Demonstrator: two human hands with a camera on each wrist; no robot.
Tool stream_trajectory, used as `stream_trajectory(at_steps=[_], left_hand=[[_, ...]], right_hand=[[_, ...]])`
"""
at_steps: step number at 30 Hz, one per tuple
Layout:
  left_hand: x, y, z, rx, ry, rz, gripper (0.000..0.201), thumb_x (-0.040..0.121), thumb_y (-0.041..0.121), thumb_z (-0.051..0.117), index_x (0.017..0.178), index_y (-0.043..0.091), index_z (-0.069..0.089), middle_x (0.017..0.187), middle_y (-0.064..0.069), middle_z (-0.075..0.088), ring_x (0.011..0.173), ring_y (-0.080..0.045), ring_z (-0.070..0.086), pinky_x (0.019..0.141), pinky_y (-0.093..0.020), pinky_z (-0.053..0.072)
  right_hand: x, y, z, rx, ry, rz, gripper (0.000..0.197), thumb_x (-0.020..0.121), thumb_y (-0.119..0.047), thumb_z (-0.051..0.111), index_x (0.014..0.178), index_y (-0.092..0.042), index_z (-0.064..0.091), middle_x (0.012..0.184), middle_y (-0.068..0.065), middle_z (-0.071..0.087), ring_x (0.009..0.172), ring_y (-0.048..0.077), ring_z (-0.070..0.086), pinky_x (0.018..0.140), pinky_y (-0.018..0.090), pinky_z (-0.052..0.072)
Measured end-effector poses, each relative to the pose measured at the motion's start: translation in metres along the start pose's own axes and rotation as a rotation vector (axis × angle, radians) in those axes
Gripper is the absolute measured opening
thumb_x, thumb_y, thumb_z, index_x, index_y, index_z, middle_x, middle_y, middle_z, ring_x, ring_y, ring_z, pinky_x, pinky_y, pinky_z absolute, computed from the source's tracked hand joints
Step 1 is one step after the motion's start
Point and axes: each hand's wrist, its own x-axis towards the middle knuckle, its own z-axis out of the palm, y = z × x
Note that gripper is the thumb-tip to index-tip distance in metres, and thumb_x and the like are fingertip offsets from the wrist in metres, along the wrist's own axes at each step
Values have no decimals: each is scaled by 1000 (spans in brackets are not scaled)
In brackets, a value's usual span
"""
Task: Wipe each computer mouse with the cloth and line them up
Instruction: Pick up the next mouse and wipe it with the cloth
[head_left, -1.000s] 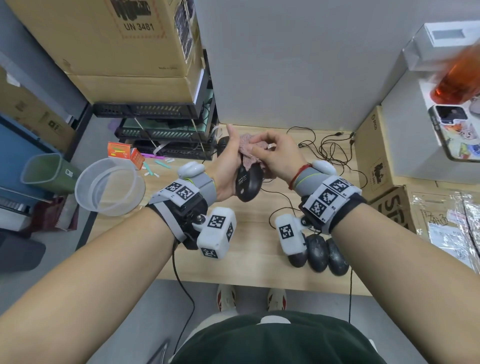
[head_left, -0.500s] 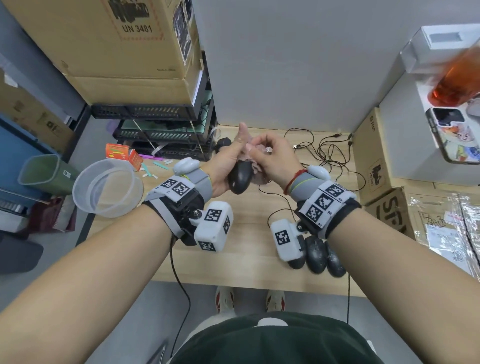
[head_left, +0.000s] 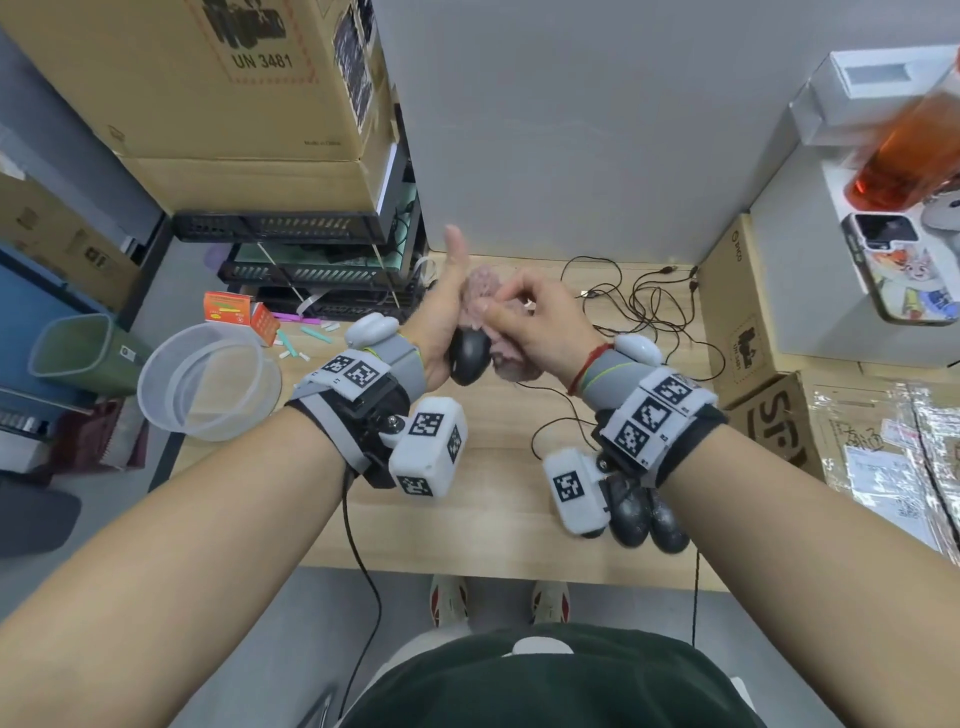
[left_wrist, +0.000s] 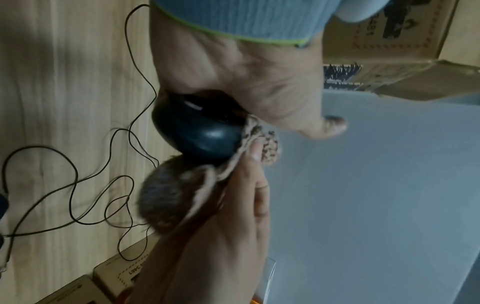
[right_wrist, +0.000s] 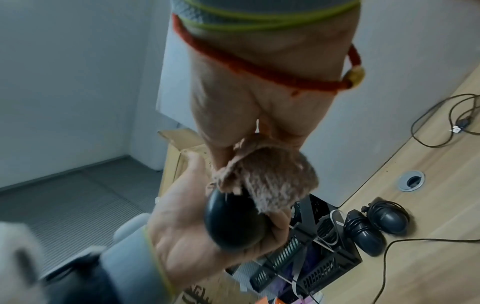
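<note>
My left hand (head_left: 441, 322) holds a black wired mouse (head_left: 470, 356) above the wooden desk (head_left: 498, 467), with its thumb sticking straight up. In the right wrist view the mouse (right_wrist: 233, 222) lies in the left palm with fingers curled beneath it. My right hand (head_left: 540, 317) grips a pink fluffy cloth (head_left: 483, 296) and presses it on the mouse's far end. The cloth (left_wrist: 166, 197) bunches beside the mouse (left_wrist: 200, 131). Dark mice (head_left: 631, 512) lie side by side near the front edge, partly hidden under my right wrist. Two more mice (right_wrist: 363, 232) lie by the black rack.
Loose black cables (head_left: 649, 301) sprawl over the back of the desk. A clear plastic bowl (head_left: 208, 379) sits at the left edge and a green bin (head_left: 78, 353) beyond it. Black racks (head_left: 311, 280) under cardboard boxes stand back left. More boxes (head_left: 769, 415) crowd the right.
Both hands have moved a little up and away with the mouse. My left thumb has lifted off it and now points up. The cloth has shifted along the mouse.
</note>
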Motion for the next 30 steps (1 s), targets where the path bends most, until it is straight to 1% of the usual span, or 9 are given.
stream_trajectory(at_steps=[2, 4, 8, 10, 13, 18, 20, 23, 30], left_hand=[[-1, 3, -10, -33, -41, -79, 108, 65, 101, 16, 66, 4, 62, 70, -19, 58, 63, -26, 53, 51, -33, 34], [0, 1, -10, -80, -34, -106, 105, 67, 100, 21, 71, 4, 63, 78, -21, 59, 69, -29, 60, 57, -35, 50], [5, -11, 11, 101, 124, -42, 77, 81, 84, 44, 85, 8, 56, 71, -11, 53, 52, -19, 56, 48, -25, 46], [8, -15, 14, 123, 222, -40, 73, 79, 58, 75, 121, 1, 54, 91, -12, 61, 60, -17, 65, 49, -26, 50], [11, -10, 6, 16, 189, -31, 75, 69, 15, 90, 130, -2, 50, 109, -18, 65, 79, -20, 71, 59, -27, 55], [12, 2, -15, -159, 325, -121, 31, 92, 22, 70, 116, 6, 57, 106, -15, 64, 91, -28, 65, 79, -45, 60], [13, -4, -20, -237, 399, -123, 33, 98, 25, 62, 124, 4, 59, 122, -12, 68, 104, -29, 69, 87, -48, 59], [12, -8, -15, -266, 451, -106, 36, 103, 28, 56, 131, 7, 57, 127, -12, 67, 102, -26, 70, 70, -41, 62], [10, -1, -7, -255, 520, -53, 42, 105, 36, 50, 128, 3, 62, 125, -15, 69, 107, -29, 71, 88, -47, 60]], right_hand=[[-10, 2, 2, -107, -48, -71, 24, 85, -22, 78, 87, -13, 56, 71, -5, 62, 59, 6, 60, 58, 24, 46], [-9, 5, 1, -157, -55, -88, 27, 80, -27, 82, 80, -16, 58, 75, -6, 63, 66, 5, 59, 65, 25, 47], [13, 1, 0, 8, 89, 16, 26, 78, -38, 71, 75, -22, 51, 61, 3, 62, 52, 18, 55, 54, 29, 45], [25, 7, -5, 26, 135, 45, 28, 76, -41, 70, 72, -23, 49, 58, 0, 59, 54, 17, 54, 56, 30, 45], [31, 30, -17, -52, 112, 96, 32, 64, -42, 72, 73, -21, 50, 62, -3, 60, 59, 16, 56, 59, 31, 44], [28, 56, -29, -32, 235, 129, 27, 87, -20, 75, 73, -22, 52, 71, -5, 57, 65, 10, 54, 64, 21, 45], [28, 57, -31, 5, 248, 96, 21, 88, -20, 73, 78, -22, 54, 76, 0, 60, 73, 16, 58, 74, 29, 50], [27, 49, -30, 119, 195, 78, 16, 90, -21, 71, 96, -21, 57, 79, 1, 66, 78, 19, 65, 86, 40, 52], [10, 25, -17, 60, -27, -132, 25, 78, -15, 79, 96, -21, 62, 88, -3, 59, 87, 8, 57, 83, 27, 49]])
